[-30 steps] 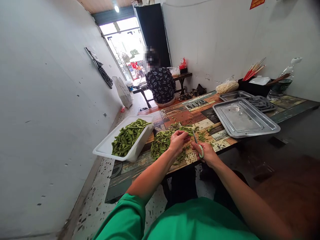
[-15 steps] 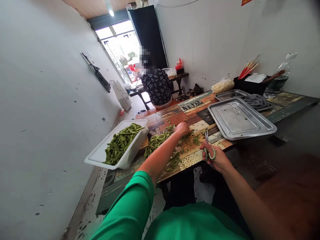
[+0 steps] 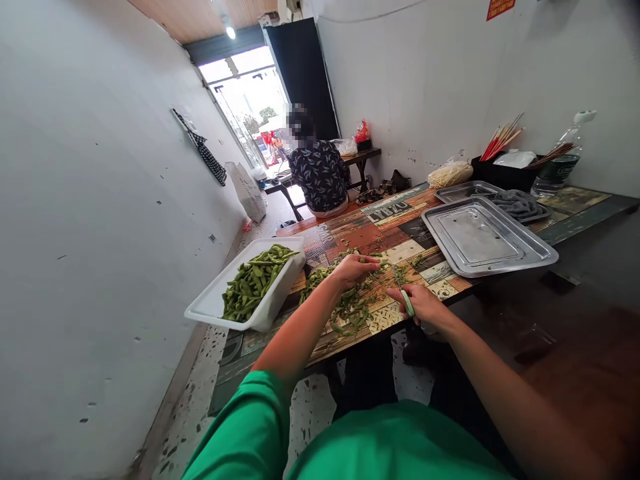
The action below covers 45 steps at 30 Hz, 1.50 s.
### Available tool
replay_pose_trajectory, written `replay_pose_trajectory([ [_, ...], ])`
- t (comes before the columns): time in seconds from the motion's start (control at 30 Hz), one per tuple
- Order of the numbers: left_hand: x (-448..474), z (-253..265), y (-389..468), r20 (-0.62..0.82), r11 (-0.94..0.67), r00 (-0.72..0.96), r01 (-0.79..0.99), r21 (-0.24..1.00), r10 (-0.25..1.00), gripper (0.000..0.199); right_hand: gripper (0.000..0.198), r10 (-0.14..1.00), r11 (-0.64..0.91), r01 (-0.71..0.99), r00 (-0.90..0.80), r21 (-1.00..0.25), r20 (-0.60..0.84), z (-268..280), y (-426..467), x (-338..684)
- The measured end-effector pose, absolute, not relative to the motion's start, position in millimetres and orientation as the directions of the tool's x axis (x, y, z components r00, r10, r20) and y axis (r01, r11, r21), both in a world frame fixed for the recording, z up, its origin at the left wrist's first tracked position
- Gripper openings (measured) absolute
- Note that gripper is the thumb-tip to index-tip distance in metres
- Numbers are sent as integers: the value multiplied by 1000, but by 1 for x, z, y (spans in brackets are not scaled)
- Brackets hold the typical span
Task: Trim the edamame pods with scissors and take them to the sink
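Scissors (image 3: 407,303) with pale green handles are gripped in my right hand (image 3: 425,307), their blades pointing up and away over the table. Just left of the blades, my left hand (image 3: 356,269) pinches a green edamame pod (image 3: 383,261), whose end reaches toward the blade tips. Below and around my left hand lies a loose pile of edamame pods and trimmings (image 3: 353,312) on the tabletop. To the left stands a white plastic bin (image 3: 273,305) holding many whole pods (image 3: 256,280).
A metal tray (image 3: 487,237) lies on the right of the patchwork-patterned table (image 3: 345,233). Behind it are a second tray with a grey cloth (image 3: 520,203), a black box of skewers (image 3: 505,173) and a plastic bottle (image 3: 560,160). A person (image 3: 317,173) sits beyond the table.
My left hand has drawn back to the left and now holds a pod up by the blades. My right hand has turned the scissors toward it. The view has shifted slightly.
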State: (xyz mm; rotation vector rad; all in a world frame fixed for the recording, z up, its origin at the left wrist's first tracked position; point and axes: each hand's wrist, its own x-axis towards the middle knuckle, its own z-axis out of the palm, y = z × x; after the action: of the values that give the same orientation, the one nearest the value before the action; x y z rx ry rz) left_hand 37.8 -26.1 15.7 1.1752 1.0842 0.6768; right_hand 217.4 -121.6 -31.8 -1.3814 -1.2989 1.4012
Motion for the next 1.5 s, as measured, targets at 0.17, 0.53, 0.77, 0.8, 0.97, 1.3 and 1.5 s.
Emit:
replay_pose_trajectory([
  [0.17, 30, 10, -38, -231, 221, 302, 66, 973, 925, 34, 52, 966, -158, 193, -171, -968, -192, -23, -124, 201],
  [0.53, 24, 14, -47, -284, 275, 279, 73, 959, 917, 25, 57, 984, -135, 161, -97, -978, -152, -24, -121, 193],
  [0.77, 23, 22, -42, -341, 419, 317, -223, 880, 885, 27, 53, 963, -244, -25, -125, -969, -239, -21, -127, 201],
  [0.8, 25, 22, -43, -353, 426, 300, -229, 875, 886, 27, 52, 959, -250, -34, -145, -968, -243, -22, -128, 201],
  [0.97, 37, 19, -47, -389, 466, 286, -296, 834, 876, 25, 50, 959, -247, -65, -161, -967, -234, -33, -135, 196],
  [1.3, 47, 10, -58, -439, 524, 315, -277, 805, 841, 21, 52, 972, -202, -86, -144, -976, -188, -29, -134, 192],
  [1.5, 56, 7, -76, -406, 447, 191, -321, 835, 894, 26, 58, 978, -190, -31, -93, -981, -187, -38, -133, 192],
])
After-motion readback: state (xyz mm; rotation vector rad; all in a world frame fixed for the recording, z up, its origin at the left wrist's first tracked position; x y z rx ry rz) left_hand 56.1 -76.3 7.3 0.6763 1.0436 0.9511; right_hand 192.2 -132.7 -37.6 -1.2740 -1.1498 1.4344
